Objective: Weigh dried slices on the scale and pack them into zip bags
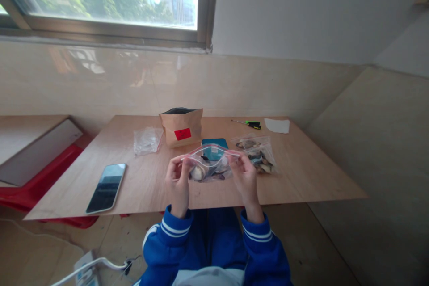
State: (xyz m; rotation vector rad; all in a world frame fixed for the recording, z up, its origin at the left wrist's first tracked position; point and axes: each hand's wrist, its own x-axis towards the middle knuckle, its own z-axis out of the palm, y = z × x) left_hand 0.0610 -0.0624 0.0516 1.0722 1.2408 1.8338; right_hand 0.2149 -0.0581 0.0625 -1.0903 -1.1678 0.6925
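Observation:
Between my hands is a clear zip-lock bag [211,172] with a red-edged mouth that gapes apart; dark and pale pieces, perhaps dried mushrooms, lie inside it. My left hand [177,181] pinches the left end of the bag's mouth. At the right end, my right hand [244,178] grips the same rim. Just behind the bag lies a teal flat square object [209,146], partly covered by it. Filled clear bags [264,158] with similar dark pieces rest to the right of my right hand.
A brown kraft pouch [184,125] with a red label stands open-topped at the back. Left of it are clear plastic bags [147,140]. A phone [106,188] lies near the front left edge. Screwdrivers [251,124] and a white paper piece [277,126] lie at the back right.

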